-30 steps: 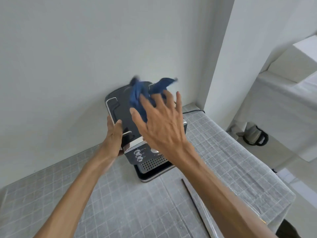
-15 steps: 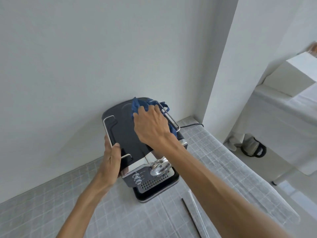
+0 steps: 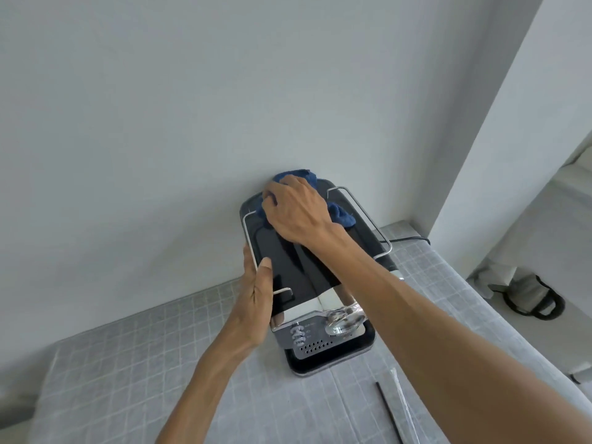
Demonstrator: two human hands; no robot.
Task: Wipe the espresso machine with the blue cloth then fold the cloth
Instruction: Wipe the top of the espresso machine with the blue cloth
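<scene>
The blue cloth lay bunched and rumpled (a deep, fuzzy blue) on the far end of the espresso machine, close to the white wall; the right hand pressed down on it, fingers curled over the wad, apparently gripping it; the left hand clasped the machine's left side, thumb lying on the glossy black top; the machine stood on a grey gridded table.
</scene>
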